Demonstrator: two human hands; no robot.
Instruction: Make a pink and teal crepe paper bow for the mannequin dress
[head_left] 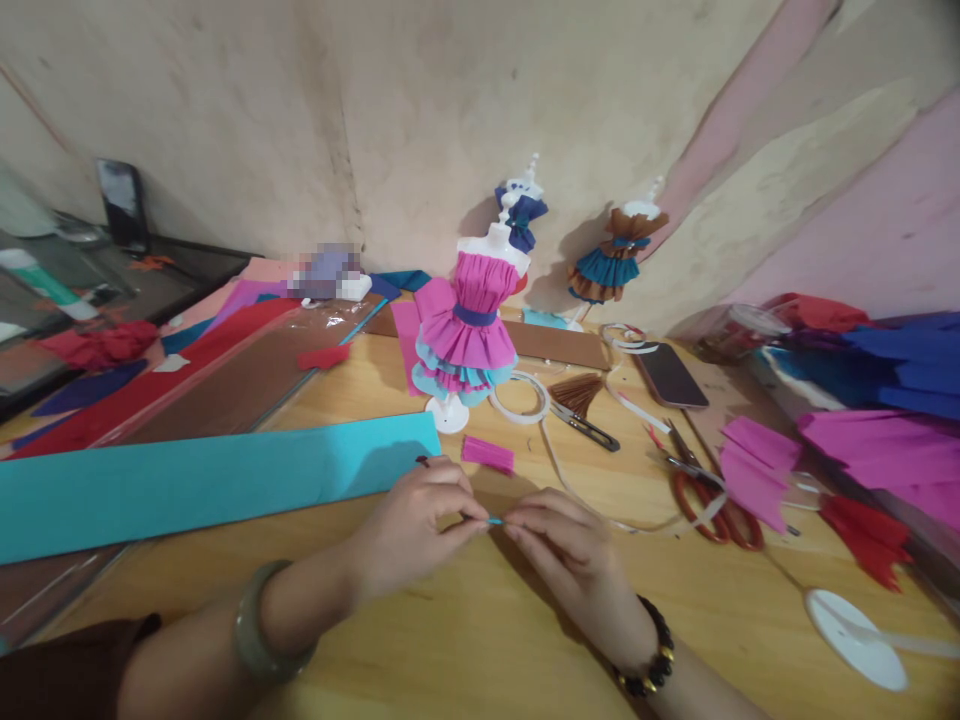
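Note:
A tiny blue piece (494, 520) is pinched at its left end by my left hand (427, 515) and at its right end by my right hand (562, 545), low over the wooden table. Both hands have their fingertips pressed together. Just beyond them lies a small pleated magenta piece (487, 455). Behind it stands a white mini mannequin (491, 243) in a magenta and light blue ruffled dress (472, 330) with a dark blue waistband. A long turquoise paper strip (225, 475) stretches left, partly behind my left hand.
Two more dressed mannequins (521, 215) (619, 245) stand by the wall. Orange-handled scissors (709, 495), a hair clip (592, 430), a tape roll (520, 397), a phone (671, 375) and a white disc (855, 640) lie right. Coloured paper (885, 460) is piled at both sides.

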